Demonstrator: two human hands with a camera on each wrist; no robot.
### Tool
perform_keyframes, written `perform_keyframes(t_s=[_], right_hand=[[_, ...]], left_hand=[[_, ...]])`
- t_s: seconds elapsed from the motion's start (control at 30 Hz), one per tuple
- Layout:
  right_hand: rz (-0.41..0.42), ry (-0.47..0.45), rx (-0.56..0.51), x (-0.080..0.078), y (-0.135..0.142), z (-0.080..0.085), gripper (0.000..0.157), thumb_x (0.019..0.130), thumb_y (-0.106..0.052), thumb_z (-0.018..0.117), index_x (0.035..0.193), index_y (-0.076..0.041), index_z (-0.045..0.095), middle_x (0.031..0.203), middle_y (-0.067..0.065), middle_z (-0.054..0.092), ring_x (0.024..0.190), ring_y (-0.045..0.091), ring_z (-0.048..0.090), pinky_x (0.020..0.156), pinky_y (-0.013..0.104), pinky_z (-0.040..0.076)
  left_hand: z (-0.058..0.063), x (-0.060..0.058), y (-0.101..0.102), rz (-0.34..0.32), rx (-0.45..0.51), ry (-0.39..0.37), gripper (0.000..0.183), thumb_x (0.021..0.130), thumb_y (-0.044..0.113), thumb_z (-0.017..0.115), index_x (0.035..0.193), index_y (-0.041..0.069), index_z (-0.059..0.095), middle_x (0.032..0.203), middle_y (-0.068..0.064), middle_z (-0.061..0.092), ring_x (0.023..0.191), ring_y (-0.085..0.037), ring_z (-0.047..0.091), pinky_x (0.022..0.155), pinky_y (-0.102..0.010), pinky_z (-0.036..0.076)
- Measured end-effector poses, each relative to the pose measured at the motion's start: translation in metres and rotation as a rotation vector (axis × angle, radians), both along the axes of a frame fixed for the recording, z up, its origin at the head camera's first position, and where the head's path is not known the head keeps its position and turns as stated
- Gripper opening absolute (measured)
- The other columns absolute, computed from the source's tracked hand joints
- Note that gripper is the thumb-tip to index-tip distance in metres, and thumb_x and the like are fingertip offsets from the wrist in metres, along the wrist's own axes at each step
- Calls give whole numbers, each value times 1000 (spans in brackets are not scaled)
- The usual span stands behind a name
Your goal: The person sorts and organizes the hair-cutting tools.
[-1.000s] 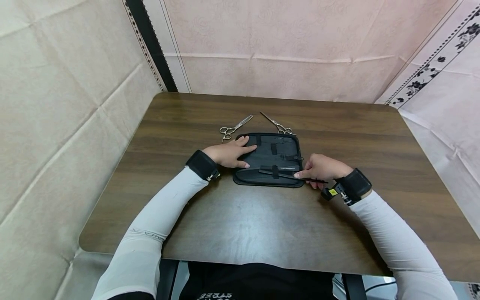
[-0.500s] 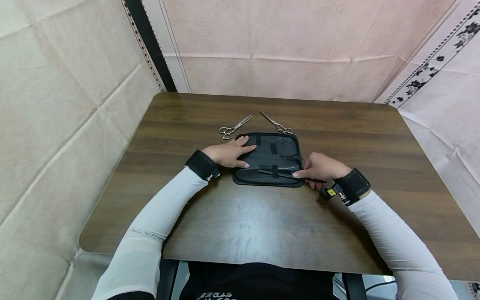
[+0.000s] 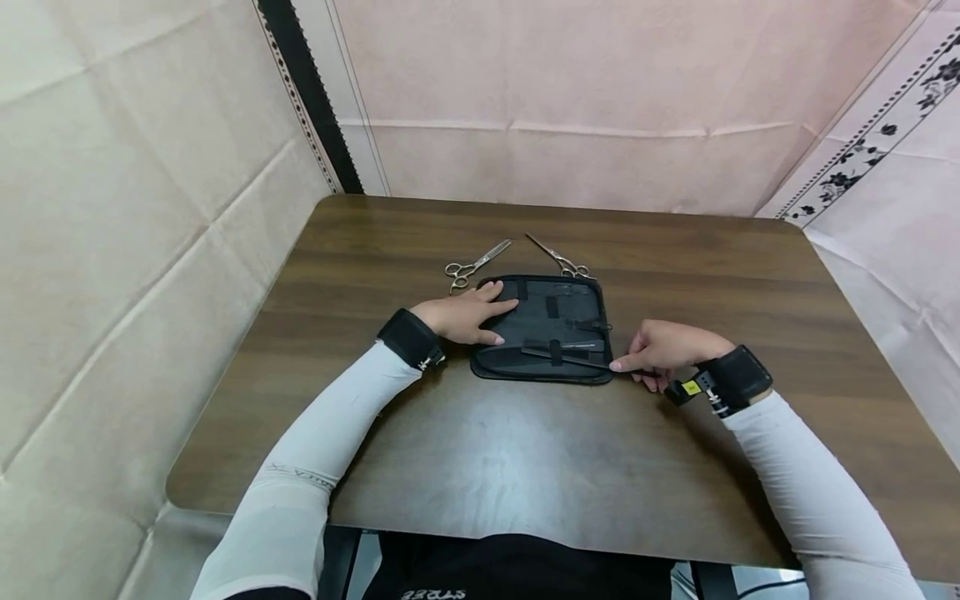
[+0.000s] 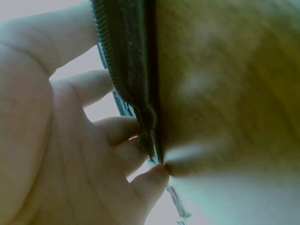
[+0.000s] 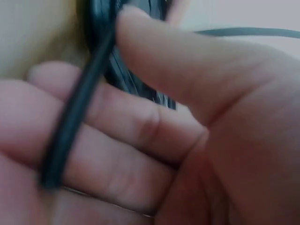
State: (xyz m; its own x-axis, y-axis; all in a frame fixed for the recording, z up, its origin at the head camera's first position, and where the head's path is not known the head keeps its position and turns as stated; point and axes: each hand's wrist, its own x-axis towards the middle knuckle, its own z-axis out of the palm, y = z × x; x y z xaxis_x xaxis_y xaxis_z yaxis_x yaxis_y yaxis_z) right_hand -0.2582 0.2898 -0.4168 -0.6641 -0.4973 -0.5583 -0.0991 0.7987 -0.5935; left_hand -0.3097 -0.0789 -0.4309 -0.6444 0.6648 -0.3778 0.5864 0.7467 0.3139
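Head view, left hand (image 3: 468,318): fingers spread, resting on the left edge of the case.
Right hand (image 3: 671,348): pinches the slim black rod.
Slim black rod (image 5: 77,112): runs rightward from the case into the fingers.
Black case (image 3: 536,321): flat on the brown surface (image 3: 450,450).
Scissors: one pair (image 3: 478,263) beyond its left corner, another (image 3: 558,257) beyond its right.

The right hand (image 5: 206,150) holds a black rod (image 5: 75,112) slantwise, thumb (image 5: 159,54) on its upper part, fingers (image 5: 117,168) curled behind it. Beyond lies a blurred dark case (image 5: 98,18); a dark strip (image 5: 253,32) crosses upper right.
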Motion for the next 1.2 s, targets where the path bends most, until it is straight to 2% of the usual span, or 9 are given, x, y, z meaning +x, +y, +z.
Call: perform_keyframes(t_s=[0.17,0.27,0.43,0.67,0.9,1.2], right_hand=[[11,-40,14,-3,6,8,49,99,-43,69,75,-1,74,63,7,68,54,14,61,53,27,50],[5,-32,34,-3,8,9,52,99,-46,69,72,-1,73,61,5,68,53,11,59,53,26,47],[6,21,51,-2,7,6,55,99,-47,68,67,-3,71,58,4,67,50,11,56,51,26,45],[-14,-29,25,-1,2,2,52,99,-46,69,71,-3,75,61,3,67,51,12,56,52,24,40],[-4,-4,22,0,-5,2,53,98,-46,69,69,-2,73,58,2,65,51,12,56,51,24,38],[-42,10,34,4,-11,0,53,97,-48,71,68,-3,73,58,3,66,50,13,58,51,25,39]], left_hand=[[3,-1,2,9,8,6,78,105,50,56,168,29,15,176,-10,-7,163,-27,-7,131,-51,12],[5,-1,3,8,3,3,78,105,50,56,168,29,15,176,-10,-7,163,-27,-7,131,-51,12],[5,-1,4,12,-1,9,78,105,49,56,168,29,15,176,-10,-7,163,-27,-7,131,-50,12],[2,1,1,-3,-12,2,78,105,50,56,168,28,15,176,-11,-6,163,-28,-6,131,-52,12],[2,0,0,-3,-6,5,78,105,50,56,168,28,15,176,-12,-5,163,-29,-5,131,-52,12],[0,0,1,-5,-2,1,78,105,50,56,168,29,16,176,-11,-6,163,-28,-5,131,-52,11]])
